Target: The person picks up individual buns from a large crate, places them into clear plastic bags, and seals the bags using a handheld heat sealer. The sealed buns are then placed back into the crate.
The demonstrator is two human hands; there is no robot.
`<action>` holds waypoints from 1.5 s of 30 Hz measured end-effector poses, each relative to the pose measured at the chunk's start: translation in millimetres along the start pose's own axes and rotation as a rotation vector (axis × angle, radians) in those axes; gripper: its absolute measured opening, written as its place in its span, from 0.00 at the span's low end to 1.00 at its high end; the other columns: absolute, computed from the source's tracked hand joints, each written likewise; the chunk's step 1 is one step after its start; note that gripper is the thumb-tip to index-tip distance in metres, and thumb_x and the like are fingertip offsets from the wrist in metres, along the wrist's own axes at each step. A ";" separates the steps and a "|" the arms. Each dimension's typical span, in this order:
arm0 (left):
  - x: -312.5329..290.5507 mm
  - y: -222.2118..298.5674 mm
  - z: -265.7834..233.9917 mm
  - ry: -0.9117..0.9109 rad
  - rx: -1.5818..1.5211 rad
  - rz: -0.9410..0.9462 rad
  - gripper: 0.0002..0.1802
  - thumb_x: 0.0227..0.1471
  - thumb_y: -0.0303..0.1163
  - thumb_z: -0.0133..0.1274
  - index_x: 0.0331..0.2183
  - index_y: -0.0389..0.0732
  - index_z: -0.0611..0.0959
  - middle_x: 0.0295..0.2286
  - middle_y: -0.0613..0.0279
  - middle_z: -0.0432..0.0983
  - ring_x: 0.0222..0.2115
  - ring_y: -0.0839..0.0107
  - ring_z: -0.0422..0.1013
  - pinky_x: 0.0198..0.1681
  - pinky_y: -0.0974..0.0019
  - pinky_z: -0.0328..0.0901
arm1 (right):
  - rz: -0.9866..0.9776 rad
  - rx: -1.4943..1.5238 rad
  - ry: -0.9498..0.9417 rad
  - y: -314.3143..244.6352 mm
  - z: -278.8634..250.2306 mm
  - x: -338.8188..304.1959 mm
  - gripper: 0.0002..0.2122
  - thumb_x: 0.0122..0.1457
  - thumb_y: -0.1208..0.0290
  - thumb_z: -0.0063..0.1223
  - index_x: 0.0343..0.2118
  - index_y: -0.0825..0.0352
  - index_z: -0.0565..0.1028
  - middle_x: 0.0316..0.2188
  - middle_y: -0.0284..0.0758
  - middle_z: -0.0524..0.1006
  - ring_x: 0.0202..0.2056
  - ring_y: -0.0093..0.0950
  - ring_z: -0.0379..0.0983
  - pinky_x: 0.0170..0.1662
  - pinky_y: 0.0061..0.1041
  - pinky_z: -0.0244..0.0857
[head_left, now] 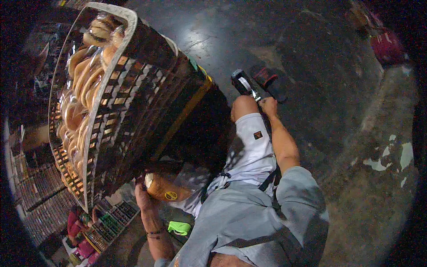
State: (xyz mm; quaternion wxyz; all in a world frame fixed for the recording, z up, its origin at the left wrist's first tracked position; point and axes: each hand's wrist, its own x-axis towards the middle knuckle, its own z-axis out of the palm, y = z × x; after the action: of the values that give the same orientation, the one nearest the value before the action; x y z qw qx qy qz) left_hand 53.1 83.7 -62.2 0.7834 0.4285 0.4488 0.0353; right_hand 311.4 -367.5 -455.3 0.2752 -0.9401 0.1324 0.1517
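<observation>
A black-and-white handheld device (243, 83) sits beyond the bent right knee, over open floor (320, 75), its near end in the right hand (268, 107), whose fingers are closed round it. Just beside it is a dark item with red edging (266, 76), too dim to name. The tall slatted crate (131, 20) leans in at the left, its pale rim marking the edge of free room there; tan rounds in clear plastic (82, 84) fill its top. The left hand (142, 196) is near the crate's shadowed lower end, well apart from the device; its fingers are too dark to tell their spread or hold. A bright green item (179, 228) lies beside the left forearm. Bare floor stretches right of the right arm to pale flaked patches (377, 165).
</observation>
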 end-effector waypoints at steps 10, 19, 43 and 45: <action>-52.4 46.1 72.3 -0.126 0.523 0.458 0.19 0.59 0.39 0.47 0.40 0.32 0.82 0.32 0.58 0.80 0.31 0.73 0.75 0.38 0.70 0.69 | -0.082 0.786 -0.233 -45.6 -86.2 -32.7 0.18 0.55 0.68 0.62 0.49 0.63 0.79 0.42 0.34 0.81 0.37 0.24 0.78 0.37 0.22 0.69; -86.8 118.8 117.6 -0.308 0.513 1.108 0.18 0.60 0.38 0.46 0.41 0.33 0.81 0.34 0.59 0.79 0.34 0.73 0.74 0.41 0.68 0.68 | -0.792 1.160 -1.182 -302.9 -320.8 -216.7 0.41 0.48 0.73 0.69 0.65 0.66 0.57 0.51 0.57 0.73 0.35 0.35 0.81 0.32 0.26 0.73; -136.1 140.0 100.2 -0.110 0.506 1.563 0.18 0.55 0.31 0.46 0.47 0.39 0.78 0.29 0.51 0.83 0.29 0.64 0.81 0.33 0.63 0.73 | -1.578 0.588 -0.257 -454.2 -340.6 -364.6 0.32 0.41 0.70 0.76 0.54 0.58 0.76 0.34 0.28 0.73 0.30 0.16 0.66 0.30 0.14 0.62; -134.6 139.3 101.9 -0.100 0.489 1.642 0.17 0.56 0.30 0.45 0.47 0.38 0.78 0.30 0.51 0.83 0.29 0.65 0.81 0.34 0.64 0.73 | -1.738 0.481 -0.109 -467.1 -330.2 -362.9 0.30 0.38 0.67 0.77 0.49 0.59 0.79 0.35 0.30 0.72 0.35 0.21 0.67 0.37 0.19 0.65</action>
State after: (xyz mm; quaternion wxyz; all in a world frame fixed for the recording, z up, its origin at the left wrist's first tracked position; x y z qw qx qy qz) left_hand 93.6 47.0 149.8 0.4141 0.7756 -0.0438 0.4744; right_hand 203.4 -111.6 162.6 0.4878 -0.6171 -0.6098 -0.0970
